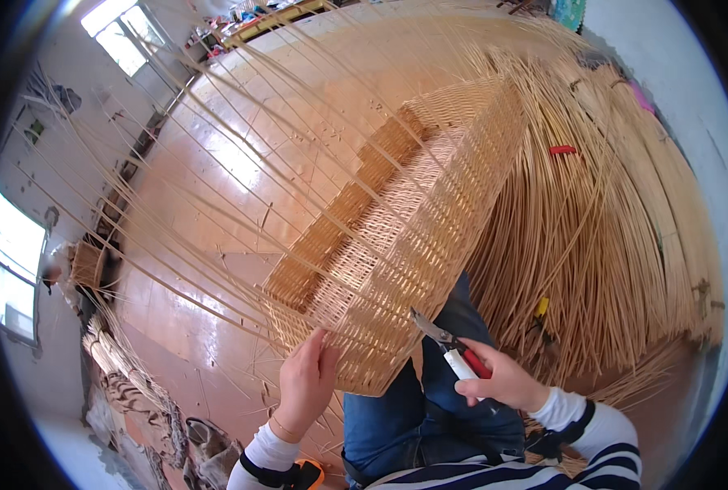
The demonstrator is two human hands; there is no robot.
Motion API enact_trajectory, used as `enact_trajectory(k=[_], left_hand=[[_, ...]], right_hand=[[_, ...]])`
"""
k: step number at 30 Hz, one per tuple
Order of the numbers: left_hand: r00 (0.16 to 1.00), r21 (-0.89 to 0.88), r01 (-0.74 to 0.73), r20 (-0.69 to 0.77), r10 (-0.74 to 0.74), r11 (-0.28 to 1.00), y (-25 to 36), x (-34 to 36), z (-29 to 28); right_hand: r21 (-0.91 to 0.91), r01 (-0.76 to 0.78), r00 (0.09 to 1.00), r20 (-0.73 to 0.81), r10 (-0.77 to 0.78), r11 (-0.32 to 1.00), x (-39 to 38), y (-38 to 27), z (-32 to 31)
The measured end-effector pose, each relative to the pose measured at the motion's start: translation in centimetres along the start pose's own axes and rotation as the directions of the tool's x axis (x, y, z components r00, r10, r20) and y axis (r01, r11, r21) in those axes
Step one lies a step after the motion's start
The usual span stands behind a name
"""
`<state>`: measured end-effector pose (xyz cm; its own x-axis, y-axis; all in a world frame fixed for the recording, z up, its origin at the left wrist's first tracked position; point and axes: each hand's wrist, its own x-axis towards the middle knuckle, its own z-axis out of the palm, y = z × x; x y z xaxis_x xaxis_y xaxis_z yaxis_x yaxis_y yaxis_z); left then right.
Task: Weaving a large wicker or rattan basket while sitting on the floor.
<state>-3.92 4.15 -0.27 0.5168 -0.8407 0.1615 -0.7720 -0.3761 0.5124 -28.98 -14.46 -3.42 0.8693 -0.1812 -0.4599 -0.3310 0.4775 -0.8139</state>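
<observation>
A long wicker basket of pale woven canes lies across my knees, running from near left to far right. Many long unwoven canes stick out from its left side toward the upper left. My left hand is closed with thumb and fingers on the basket's near left corner. In my right hand is a pair of pruning shears with one red and one white handle. Their metal blades point up and left, close to the basket's near right wall; whether they touch it I cannot tell.
Bundles of loose canes cover the floor to the right, with a red-handled tool and a yellow object on them. Another person sits far left by a window. Sacks lie near left.
</observation>
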Motion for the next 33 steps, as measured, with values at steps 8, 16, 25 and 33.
enact_trajectory(k=[8,16,25,33], left_hand=[[0.980,-0.055,0.179,-0.082,-0.183,0.982,-0.8,0.9,-3.1],[0.961,0.313,-0.161,-0.164,0.221,0.936,3.4,6.0,-7.3],[0.894,0.122,0.287,0.323,-0.312,0.950,2.2,18.0,-2.2],[0.695,0.079,0.555,0.503,-0.514,0.828,1.9,20.2,-3.8]], right_hand=[[0.345,0.175,0.971,0.095,-0.219,0.922,0.5,2.9,0.2],[0.354,0.104,0.912,0.339,-0.231,0.929,5.4,2.9,-0.4],[0.380,-0.022,0.869,0.465,-0.171,0.925,8.5,1.8,1.3],[0.373,-0.069,0.846,0.514,-0.144,0.925,9.2,2.3,1.2]])
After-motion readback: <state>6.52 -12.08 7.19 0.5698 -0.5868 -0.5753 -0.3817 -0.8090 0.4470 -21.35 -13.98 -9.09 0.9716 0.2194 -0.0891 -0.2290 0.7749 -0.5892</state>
